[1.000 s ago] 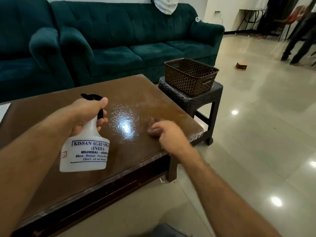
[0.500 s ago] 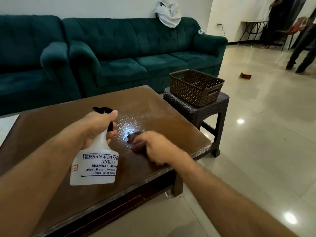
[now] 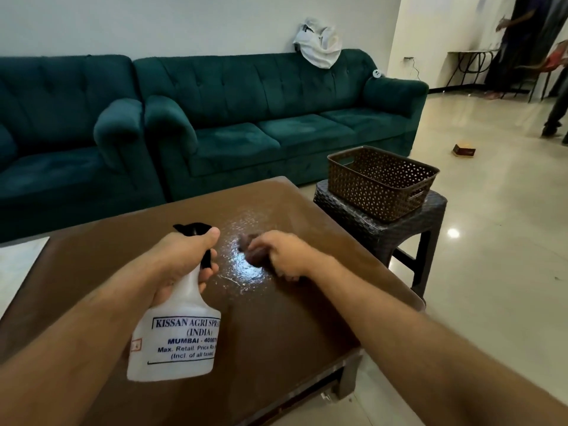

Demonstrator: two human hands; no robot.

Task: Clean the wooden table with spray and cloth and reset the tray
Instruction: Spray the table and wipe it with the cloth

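Observation:
My left hand [image 3: 181, 259] grips the neck of a white spray bottle [image 3: 175, 336] with a black trigger head, held above the brown wooden table [image 3: 276, 327]. My right hand [image 3: 284, 256] presses a dark brown cloth [image 3: 253, 252] onto a wet, shiny patch in the middle of the tabletop. The cloth shows only partly, past my fingers. A brown perforated basket tray [image 3: 381, 182] stands on a dark woven stool [image 3: 396, 229] beside the table's right end.
A dark green sofa [image 3: 261, 118] runs behind the table, with a white bag [image 3: 318, 41] on its backrest. A pale sheet [image 3: 18, 265] lies at the table's left edge. A small brown box [image 3: 464, 148] sits on the tiled floor; people stand at far right.
My right hand has slid the cloth leftward from the table's right edge to the wet patch. The view has tilted upward. The bottle stays in my left hand.

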